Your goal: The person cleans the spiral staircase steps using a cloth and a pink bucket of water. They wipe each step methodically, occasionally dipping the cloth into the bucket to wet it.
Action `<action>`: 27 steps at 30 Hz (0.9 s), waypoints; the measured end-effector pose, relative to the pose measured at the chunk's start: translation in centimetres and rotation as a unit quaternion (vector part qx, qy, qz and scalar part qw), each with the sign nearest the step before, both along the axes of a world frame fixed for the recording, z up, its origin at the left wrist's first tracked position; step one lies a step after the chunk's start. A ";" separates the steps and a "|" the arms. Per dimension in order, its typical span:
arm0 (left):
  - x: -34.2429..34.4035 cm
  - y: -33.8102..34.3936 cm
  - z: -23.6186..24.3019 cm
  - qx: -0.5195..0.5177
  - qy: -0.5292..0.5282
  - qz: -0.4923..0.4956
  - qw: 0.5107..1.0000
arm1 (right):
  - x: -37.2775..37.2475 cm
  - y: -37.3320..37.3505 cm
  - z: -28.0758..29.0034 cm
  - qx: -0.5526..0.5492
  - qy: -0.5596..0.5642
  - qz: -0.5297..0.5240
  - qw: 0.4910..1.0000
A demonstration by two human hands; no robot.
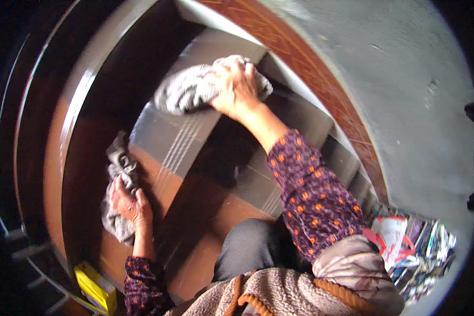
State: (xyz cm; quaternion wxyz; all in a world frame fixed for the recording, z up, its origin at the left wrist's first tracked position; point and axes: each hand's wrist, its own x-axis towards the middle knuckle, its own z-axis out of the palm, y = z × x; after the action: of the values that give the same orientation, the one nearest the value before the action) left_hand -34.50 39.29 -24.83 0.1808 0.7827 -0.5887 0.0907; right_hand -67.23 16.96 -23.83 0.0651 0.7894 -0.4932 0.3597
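My right hand [236,88] presses down on a bunched grey-and-white cloth [178,94] on a grey tiled stair tread [195,126]. Its fingers bend over the cloth, which spreads out to the left and a little to the right of them. Lower down on the left, my left hand [132,204] grips a second crumpled grey cloth [115,221] against the brown end of the step. A darker twisted end of that cloth reaches up past the fingertips. Parts of both cloths are hidden under my palms.
A grey wall [405,79] with a red-brown skirting [310,58] borders the stairs on the right. At lower right lies a pile of papers and bags [421,253]. A yellow box [95,287] sits at lower left, beside a metal railing [50,279]. My knee [245,250] is close below.
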 end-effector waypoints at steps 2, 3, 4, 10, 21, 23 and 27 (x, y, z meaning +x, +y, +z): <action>0.4 -0.3 -0.2 -0.036 -0.034 -0.039 0.998 | -3.8 -0.7 -1.0 -0.015 -0.003 -0.075 0.997; 0.7 -0.4 -0.4 -0.033 -0.032 -0.050 0.998 | -5.8 0.0 -2.0 0.029 -0.048 -0.091 0.994; 1.0 -0.4 -0.5 -0.037 -0.039 -0.053 0.997 | -7.7 0.8 -3.1 0.014 -0.104 -0.093 0.990; 3.3 -0.2 -1.8 -0.032 -0.103 -0.064 0.992 | -15.4 9.7 -9.2 0.222 0.075 -0.297 0.926; 5.8 -0.7 -2.3 -0.039 -0.136 -0.069 0.988 | -15.3 24.3 -12.6 0.169 -0.038 -0.190 0.966; 6.0 -0.7 -2.3 -0.028 -0.139 -0.061 0.988 | -21.2 24.6 -12.0 0.161 -0.060 -0.322 0.931; 5.9 -0.9 -2.1 -0.016 -0.157 -0.052 0.986 | -26.6 27.4 -12.1 0.172 -0.042 -0.510 0.842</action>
State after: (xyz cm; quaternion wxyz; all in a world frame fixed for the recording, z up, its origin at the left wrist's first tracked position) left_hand -28.60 38.40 -26.94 0.1029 0.7239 -0.6482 0.2127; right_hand -93.88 44.37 -35.98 0.0817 0.4095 -0.8822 0.2178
